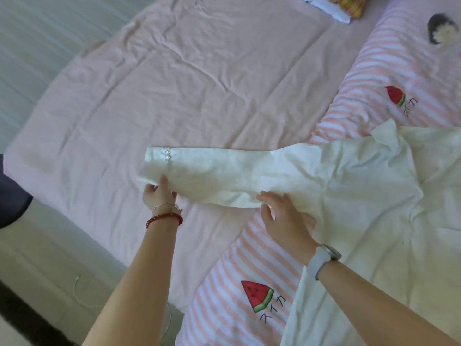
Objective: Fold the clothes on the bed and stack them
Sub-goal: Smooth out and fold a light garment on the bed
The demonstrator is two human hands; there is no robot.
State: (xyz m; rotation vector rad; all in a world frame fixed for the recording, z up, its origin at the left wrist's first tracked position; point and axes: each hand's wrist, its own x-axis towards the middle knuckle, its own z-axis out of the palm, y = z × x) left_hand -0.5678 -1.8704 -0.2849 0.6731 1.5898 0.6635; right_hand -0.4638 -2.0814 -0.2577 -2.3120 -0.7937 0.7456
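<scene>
White garment spread on the bed, one sleeve laid out flat; both hands on the sleeve.

We note, largest first: the bed (199, 83) with pink sheet and a striped watermelon-print quilt (237, 270); the white garment (361, 196), its body right of our right fingers, its sleeve (224, 171) running between both hands; folded clothes (331, 8) far beyond the fingers. Left hand (158, 193) pinches the cuff end; right hand (282, 216) grips the sleeve's near edge, fingers curled under.
</scene>
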